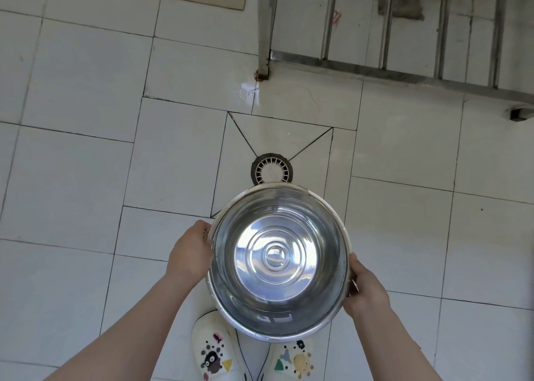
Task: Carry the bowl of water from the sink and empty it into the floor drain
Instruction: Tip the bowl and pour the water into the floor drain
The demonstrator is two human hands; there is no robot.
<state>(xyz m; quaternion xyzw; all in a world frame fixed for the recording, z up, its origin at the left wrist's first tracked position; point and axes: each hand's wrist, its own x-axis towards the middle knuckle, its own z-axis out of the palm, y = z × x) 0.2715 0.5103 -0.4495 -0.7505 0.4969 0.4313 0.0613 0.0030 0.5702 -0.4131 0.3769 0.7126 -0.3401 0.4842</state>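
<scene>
While held, bowl [278, 260] (near drain [272, 169])

Both hands — left [189, 252], right [365, 289] — clasped, arms extended

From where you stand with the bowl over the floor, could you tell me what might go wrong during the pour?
The bowl hides the near edge of the floor drain, so water tipped too early could miss the grate. The shoes are right under the bowl and may get splashed. A wet patch already lies near the rack leg; more spill could make the tiles slippery.
</scene>
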